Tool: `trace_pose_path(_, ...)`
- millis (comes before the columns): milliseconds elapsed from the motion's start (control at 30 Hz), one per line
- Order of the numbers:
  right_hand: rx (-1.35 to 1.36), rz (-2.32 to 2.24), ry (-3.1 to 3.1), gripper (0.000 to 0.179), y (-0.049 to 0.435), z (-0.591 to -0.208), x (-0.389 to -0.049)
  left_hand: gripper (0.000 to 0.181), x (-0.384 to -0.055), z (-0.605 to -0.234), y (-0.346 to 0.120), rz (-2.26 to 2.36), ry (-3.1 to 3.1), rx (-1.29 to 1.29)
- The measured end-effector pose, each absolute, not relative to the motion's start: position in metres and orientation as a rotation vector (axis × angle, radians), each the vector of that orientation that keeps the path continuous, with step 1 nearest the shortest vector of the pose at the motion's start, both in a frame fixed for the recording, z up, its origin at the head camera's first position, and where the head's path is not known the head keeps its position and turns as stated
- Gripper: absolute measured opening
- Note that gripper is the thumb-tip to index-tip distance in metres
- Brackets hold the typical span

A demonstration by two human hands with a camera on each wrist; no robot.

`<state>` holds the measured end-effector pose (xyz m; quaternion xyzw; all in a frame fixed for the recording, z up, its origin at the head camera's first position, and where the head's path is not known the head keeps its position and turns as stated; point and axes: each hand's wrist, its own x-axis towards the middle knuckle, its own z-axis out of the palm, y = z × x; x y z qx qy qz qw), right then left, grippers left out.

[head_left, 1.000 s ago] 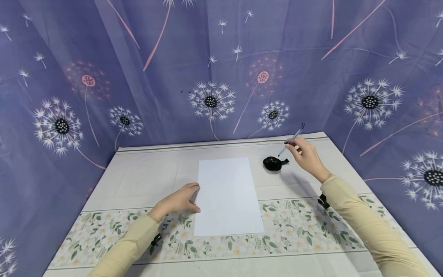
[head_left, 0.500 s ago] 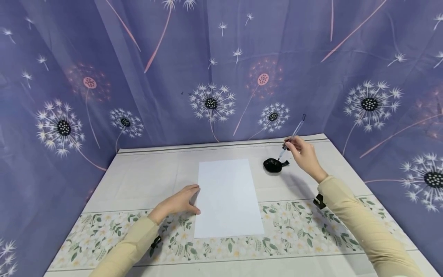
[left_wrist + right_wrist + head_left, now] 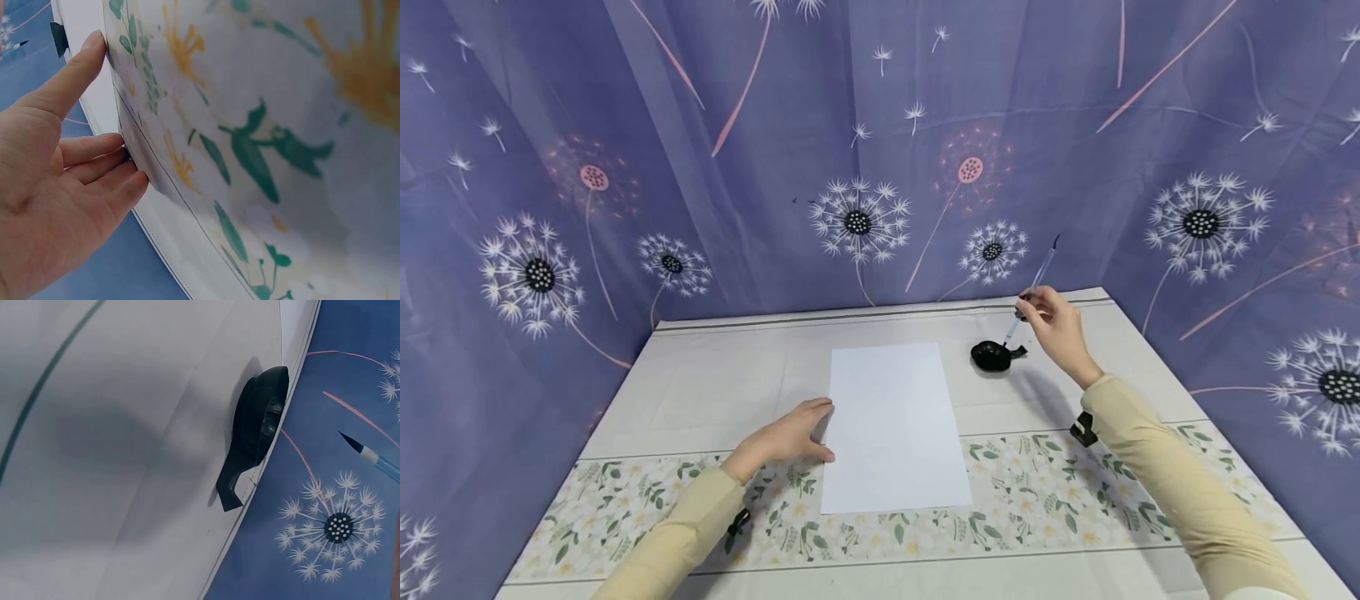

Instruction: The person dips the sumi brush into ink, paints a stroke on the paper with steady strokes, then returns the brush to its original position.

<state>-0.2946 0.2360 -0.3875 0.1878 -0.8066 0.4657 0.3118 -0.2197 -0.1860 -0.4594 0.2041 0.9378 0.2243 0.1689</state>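
Note:
My right hand [image 3: 1058, 329] pinches a writing brush [image 3: 1041, 275] with a pale blue shaft, tilted with its top end up and to the right. The brush's dark, pointed tip [image 3: 351, 442] shows in the right wrist view, and in the head view it overlaps the right side of a small black dish [image 3: 991, 357] with a short handle. On the left, my left hand [image 3: 790, 432] rests at the left edge of a blank white sheet of paper [image 3: 891, 425]. Its thumb is spread from its fingers [image 3: 94, 150], which are extended and hold nothing.
A white tablecloth [image 3: 730, 367] with a floral band [image 3: 1045, 500] covers the table. Behind and at both sides hangs a purple-blue dandelion curtain [image 3: 760, 233]. The dish stands right of the paper, toward the table's back edge.
My right hand has risen a little and the brush stands more upright. The brush tip has come from beside the dish to over its right side. The left hand and paper stay put.

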Motion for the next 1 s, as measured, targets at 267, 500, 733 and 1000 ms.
trace_pose_path(267, 0.446, 1.246, -2.135, 0.014, 0.234, -0.392, -0.297, 0.092, -0.22, -0.461, -0.186, 0.636, 2.666, 0.597)
trace_pose_path(500, 0.426, 1.283, -2.118, 0.015, 0.235, -0.402, -0.307, 0.092, -0.22, -0.462, -0.187, 0.626, 2.671, 0.587)
trace_pose_path(733, 0.398, 1.318, -2.143, 0.017, 0.234, -0.409, -0.313, 0.093, -0.221, -0.461, -0.186, 0.642, 2.672, 0.577)
trace_pose_path(1000, 0.411, 1.485, -2.115, 0.02, 0.232, -0.413, -0.314, 0.093, -0.219, -0.46, -0.185, 0.635, 2.672, 0.576)
